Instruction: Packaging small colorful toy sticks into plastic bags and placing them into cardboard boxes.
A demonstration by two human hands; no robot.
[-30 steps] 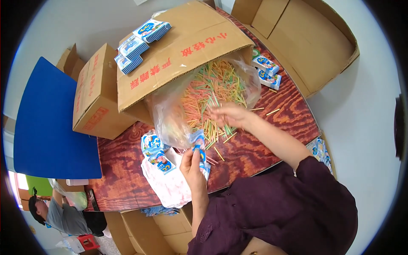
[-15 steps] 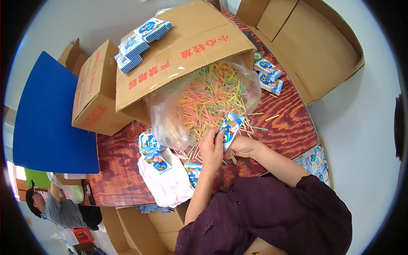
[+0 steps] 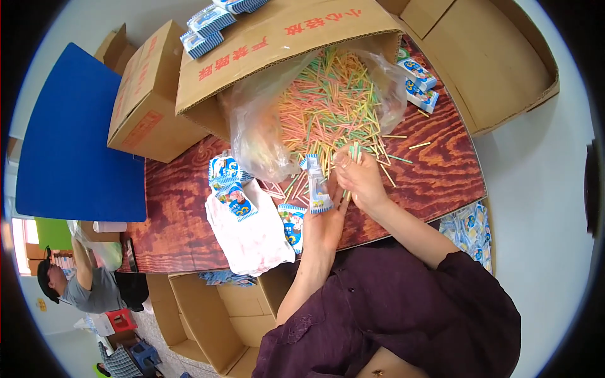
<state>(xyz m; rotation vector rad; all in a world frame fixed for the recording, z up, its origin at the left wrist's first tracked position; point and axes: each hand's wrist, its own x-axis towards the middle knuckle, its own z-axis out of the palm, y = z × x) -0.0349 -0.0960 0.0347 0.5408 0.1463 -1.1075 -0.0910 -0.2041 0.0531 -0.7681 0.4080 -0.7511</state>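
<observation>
Hands: left hand (image 3: 324,217) holds a small blue-and-white packet (image 3: 317,186) upright, long axis pointing far, mouth toward the sticks. Right hand (image 3: 360,179) pinches a small bunch of coloured sticks (image 3: 355,151) just right of the packet's far end, nearly touching it; it is the nearer hand to the pile.

Bench (image 3: 441,157): dark red wood-grain top.

Large cardboard box (image 3: 283,44): on its side, far centre, mouth facing near, clear plastic liner (image 3: 255,132) spilling out.

Smaller cardboard box (image 3: 148,101): far left.

Stick pile (image 3: 328,101): pink, green, yellow and orange, directly beyond both hands.

White bag (image 3: 249,233): near left, with loose packets (image 3: 230,186) on it.

Stacked packets (image 3: 419,82): far right.
</observation>
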